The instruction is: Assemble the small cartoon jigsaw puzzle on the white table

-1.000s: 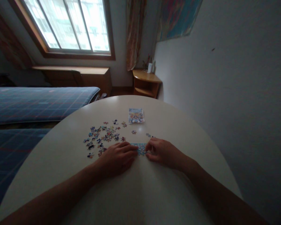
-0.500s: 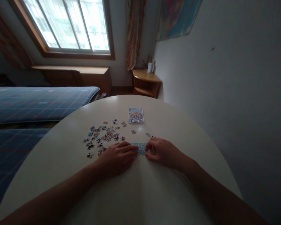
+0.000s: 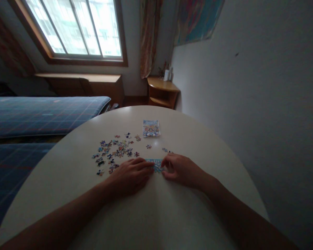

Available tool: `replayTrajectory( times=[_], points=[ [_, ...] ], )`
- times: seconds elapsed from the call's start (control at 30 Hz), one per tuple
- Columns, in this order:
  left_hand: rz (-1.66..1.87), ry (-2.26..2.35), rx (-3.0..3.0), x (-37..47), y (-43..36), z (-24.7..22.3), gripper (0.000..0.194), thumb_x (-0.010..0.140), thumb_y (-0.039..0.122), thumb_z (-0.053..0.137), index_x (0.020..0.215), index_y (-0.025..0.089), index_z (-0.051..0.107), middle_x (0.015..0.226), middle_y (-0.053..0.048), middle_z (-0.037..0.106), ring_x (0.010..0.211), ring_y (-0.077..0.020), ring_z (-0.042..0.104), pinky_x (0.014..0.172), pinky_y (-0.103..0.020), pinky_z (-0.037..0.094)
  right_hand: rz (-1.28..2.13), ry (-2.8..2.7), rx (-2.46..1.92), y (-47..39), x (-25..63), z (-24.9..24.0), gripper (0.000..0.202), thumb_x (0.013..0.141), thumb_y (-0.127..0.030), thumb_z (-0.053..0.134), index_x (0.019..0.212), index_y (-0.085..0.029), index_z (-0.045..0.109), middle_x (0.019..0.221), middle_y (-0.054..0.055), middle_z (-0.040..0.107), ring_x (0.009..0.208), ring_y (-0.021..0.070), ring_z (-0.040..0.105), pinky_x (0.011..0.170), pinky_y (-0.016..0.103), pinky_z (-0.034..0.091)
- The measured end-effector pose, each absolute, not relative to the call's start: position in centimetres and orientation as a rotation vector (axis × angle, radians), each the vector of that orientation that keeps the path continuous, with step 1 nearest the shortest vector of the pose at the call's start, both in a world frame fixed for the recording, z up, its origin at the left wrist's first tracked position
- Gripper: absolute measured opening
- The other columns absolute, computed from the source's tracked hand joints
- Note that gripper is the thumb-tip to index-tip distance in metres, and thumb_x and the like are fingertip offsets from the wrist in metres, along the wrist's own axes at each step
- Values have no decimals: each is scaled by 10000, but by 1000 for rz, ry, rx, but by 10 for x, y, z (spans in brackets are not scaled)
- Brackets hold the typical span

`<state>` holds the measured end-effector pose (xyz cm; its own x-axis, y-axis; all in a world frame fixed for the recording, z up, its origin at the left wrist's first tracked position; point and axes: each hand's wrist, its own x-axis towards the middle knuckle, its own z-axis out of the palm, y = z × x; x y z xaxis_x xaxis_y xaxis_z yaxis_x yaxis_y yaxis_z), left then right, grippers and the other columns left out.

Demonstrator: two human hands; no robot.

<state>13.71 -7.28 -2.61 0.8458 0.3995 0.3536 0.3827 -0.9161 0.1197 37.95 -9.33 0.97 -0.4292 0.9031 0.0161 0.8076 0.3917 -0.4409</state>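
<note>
A partly joined jigsaw puzzle (image 3: 158,164), light blue and white, lies on the table between my hands. My left hand (image 3: 131,174) rests flat, its stretched fingertips on the puzzle's left part and covering some of it. At the right edge, my right hand (image 3: 181,170) bends its thumb and index finger around the puzzle, one at the upper side and one at the lower. Any single piece between those fingers is hidden. Just beyond my right hand lie a pale loose piece (image 3: 164,149) and a dark one, partly covered.
Many loose jigsaw pieces (image 3: 120,150) are scattered left of the puzzle on the round white table (image 3: 156,222). A printed picture packet (image 3: 151,128) lies farther back. Beyond the table's left edge is a plaid mattress (image 3: 47,114); a wall (image 3: 250,104) stands at right.
Both hands stay nearly in place. My right thumb and fingers have shifted very slightly at the puzzle's right edge.
</note>
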Motion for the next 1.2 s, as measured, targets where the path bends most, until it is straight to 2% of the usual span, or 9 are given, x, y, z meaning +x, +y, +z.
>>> replayTrajectory(
  times=[0.3,0.5,0.7,0.83,0.97,1.1,1.2],
  points=[
    [594,658,2948,138,-74,-25,245,945,174,507,1159,190,626,1259,-70,664,1053,-223,622,895,-400,548,614,-2441,-1467,-95,379,12,122,738,-178,688,858,-185,705,802,21,667,722,147,582,666,238,397],
    [766,726,2791,142,-77,-29,208,923,243,585,1124,209,625,1051,-59,724,953,-203,655,852,-368,548,777,-2376,-1330,-99,369,8,49,772,-155,677,802,-188,697,706,-16,660,623,108,575,617,216,394],
    [937,804,2638,143,-75,-30,116,951,194,538,956,209,652,831,-22,714,778,-150,654,722,-267,534,851,-2187,-1302,-101,361,8,37,831,-191,664,865,-184,677,765,3,702,690,125,627,662,229,449],
    [887,936,2614,144,-73,-27,144,904,147,551,843,211,664,771,-7,706,751,-159,644,776,-299,539,728,-2234,-1332,-96,368,7,85,818,-187,685,903,-189,678,826,15,706,744,141,628,708,256,462],
    [832,1017,2632,145,-72,-27,151,883,134,555,837,211,676,758,-12,706,780,-176,637,820,-327,542,538,-2305,-1325,-90,379,4,196,776,-219,752,959,-191,687,929,42,703,852,177,626,799,304,467],
    [844,1057,2649,145,-72,-28,141,877,137,569,850,217,682,786,-14,713,817,-196,637,841,-363,543,500,-2363,-1312,-88,380,0,198,781,-238,759,970,-206,708,1010,62,697,973,215,630,902,358,453],
    [841,1093,2646,146,-72,-28,133,869,133,582,846,219,681,804,-15,713,822,-201,638,825,-363,547,479,-2416,-1307,-88,376,-3,194,794,-262,750,980,-217,717,1029,67,691,998,230,629,913,380,450]
  ],
)
